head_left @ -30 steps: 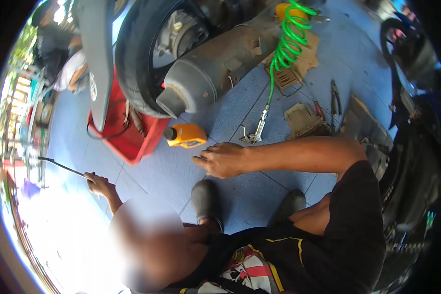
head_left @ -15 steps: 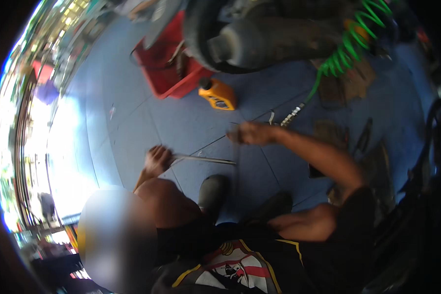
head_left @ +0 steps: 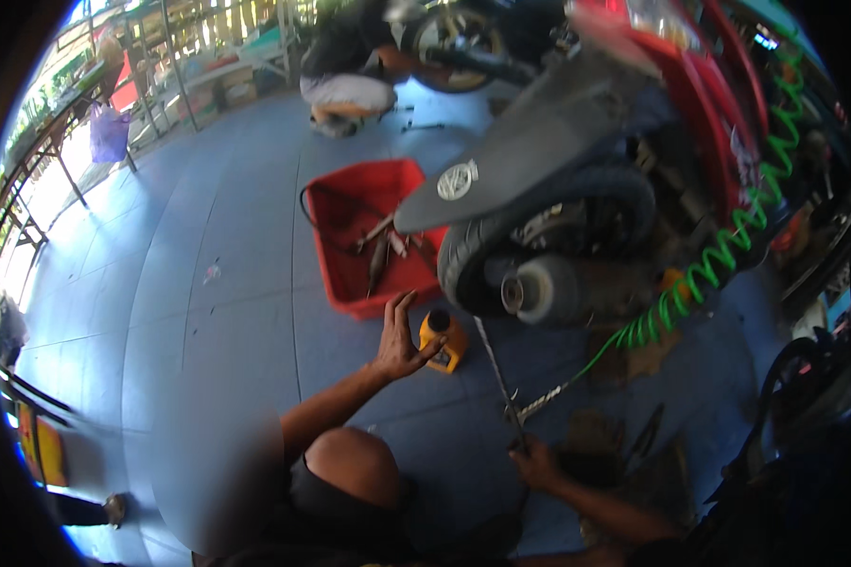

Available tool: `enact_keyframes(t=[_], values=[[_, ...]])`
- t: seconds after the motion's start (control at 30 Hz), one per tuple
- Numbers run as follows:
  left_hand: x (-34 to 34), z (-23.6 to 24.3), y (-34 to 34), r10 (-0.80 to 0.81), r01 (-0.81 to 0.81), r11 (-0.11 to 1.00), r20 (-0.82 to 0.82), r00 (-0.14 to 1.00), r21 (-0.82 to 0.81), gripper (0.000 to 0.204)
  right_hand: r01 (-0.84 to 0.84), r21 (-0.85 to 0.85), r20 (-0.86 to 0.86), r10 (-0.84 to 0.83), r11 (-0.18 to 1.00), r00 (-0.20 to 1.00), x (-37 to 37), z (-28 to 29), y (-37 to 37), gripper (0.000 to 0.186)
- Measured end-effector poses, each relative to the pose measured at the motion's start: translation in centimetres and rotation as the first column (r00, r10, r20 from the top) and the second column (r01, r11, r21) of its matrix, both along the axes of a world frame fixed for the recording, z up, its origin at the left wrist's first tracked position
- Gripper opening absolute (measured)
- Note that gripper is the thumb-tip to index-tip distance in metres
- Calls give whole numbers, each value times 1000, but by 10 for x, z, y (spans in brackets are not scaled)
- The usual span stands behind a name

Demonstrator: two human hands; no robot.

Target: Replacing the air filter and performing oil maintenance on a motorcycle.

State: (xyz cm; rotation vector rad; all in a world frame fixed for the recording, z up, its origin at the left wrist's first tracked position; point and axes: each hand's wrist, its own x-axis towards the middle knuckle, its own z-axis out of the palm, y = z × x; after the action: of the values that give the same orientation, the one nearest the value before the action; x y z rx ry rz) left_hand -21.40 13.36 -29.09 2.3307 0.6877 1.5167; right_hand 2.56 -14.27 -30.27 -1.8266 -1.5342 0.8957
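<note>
In the head view, the right hand [head_left: 536, 465] grasps a rod [head_left: 495, 370] right of the bottle [head_left: 452, 344]. The left hand [head_left: 399, 346], clasping a rod half a second ago, is now empty, fingers spread, beside the bottle; contact unclear. Beyond the bottle sits the tray [head_left: 343, 269].

Floor [head_left: 227, 312] was all blue-grey tiles with thin dark seams, kinda shiny toward the left, where daylight came in. Some leggy table [head_left: 59, 132] stood along that edge, slatted fence [head_left: 241, 26] out back. Right side was pretty dim.
</note>
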Motion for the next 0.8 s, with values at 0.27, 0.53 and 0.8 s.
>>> enact_keyframes(t=[0.27, 0.53, 0.8], values=[[44, -65, 46, -119, 80, 855, -43, 992, -512, 49, 124, -4, 94, -123, 992, 988, -15, 18, 25, 29], [-44, -54, 9, -503, 342, 551, 24, 864, -761, 54, 79, -59, 155, -69, 995, 985, -18, 34, 52, 32], [-35, -73, -61, 104, -156, 759, -119, 987, -632, 70, -95, 22, 291, 85, 995, 953, -34, 93, 61, 35]])
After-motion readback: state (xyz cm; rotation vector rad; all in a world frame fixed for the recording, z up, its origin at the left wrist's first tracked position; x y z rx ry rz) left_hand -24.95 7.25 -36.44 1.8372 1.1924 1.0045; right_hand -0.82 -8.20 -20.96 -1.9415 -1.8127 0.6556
